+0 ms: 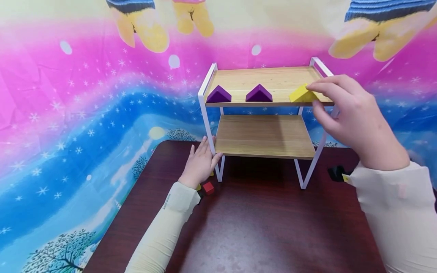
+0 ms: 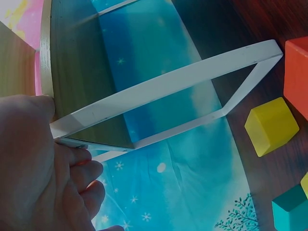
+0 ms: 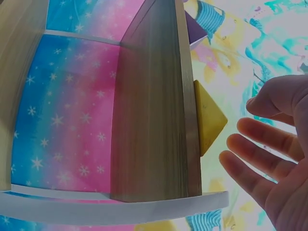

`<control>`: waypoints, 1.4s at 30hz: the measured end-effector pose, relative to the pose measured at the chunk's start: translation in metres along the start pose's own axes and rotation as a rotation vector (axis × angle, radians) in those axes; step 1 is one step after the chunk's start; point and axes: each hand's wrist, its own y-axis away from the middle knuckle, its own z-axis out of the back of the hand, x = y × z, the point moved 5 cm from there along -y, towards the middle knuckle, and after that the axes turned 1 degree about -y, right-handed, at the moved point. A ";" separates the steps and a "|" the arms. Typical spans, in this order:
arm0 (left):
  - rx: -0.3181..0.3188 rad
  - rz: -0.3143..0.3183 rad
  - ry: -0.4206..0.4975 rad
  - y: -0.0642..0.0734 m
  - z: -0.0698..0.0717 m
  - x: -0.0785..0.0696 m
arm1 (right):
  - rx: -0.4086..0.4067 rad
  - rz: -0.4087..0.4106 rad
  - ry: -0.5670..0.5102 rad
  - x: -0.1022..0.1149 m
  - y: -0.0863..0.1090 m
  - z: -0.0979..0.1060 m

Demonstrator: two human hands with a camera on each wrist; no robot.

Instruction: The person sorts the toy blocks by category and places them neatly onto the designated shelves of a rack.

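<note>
A two-tier wooden shelf [image 1: 263, 136] with a white metal frame stands on the table. My left hand [image 1: 199, 163] holds its left side at the lower board, thumb on the front edge and fingers along the outside of the white post [image 2: 163, 86]. On the top board's front edge sits a yellow triangular block [image 3: 209, 120], toward the right end. My right hand [image 1: 355, 117] is beside this block; in the right wrist view its fingers are spread, with a gap to the block. Two purple triangular blocks [image 1: 219, 94] stand farther left along the same edge.
By the shelf's left foot lie a red block [image 1: 208, 188], a yellow block [image 2: 272, 126] and a teal block [image 2: 290, 209] on the dark table [image 1: 273, 227]. A black object [image 1: 336, 173] shows near the right sleeve. A printed cloth [image 1: 85, 113] hangs behind the shelf.
</note>
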 end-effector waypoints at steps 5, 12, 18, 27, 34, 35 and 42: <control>0.010 0.005 -0.006 0.000 -0.001 0.001 | -0.037 -0.009 -0.025 0.007 0.008 0.003; 0.010 0.006 0.002 0.000 -0.002 0.001 | -0.059 -0.009 -0.032 0.013 0.018 0.005; 0.019 0.005 -0.001 0.000 -0.002 0.001 | -0.077 -0.014 -0.045 0.014 0.027 0.005; 0.064 0.016 -0.049 0.006 -0.012 0.005 | -0.111 -0.020 -0.055 0.017 0.037 0.006; 0.101 0.029 -0.082 0.011 -0.023 0.007 | -0.108 -0.013 -0.063 0.010 0.048 0.000; 0.087 0.030 -0.082 0.011 -0.023 0.007 | -0.110 -0.015 -0.063 0.008 0.051 -0.001; 0.037 0.035 -0.095 0.006 -0.014 0.006 | -0.138 -0.049 -0.065 -0.003 0.068 -0.003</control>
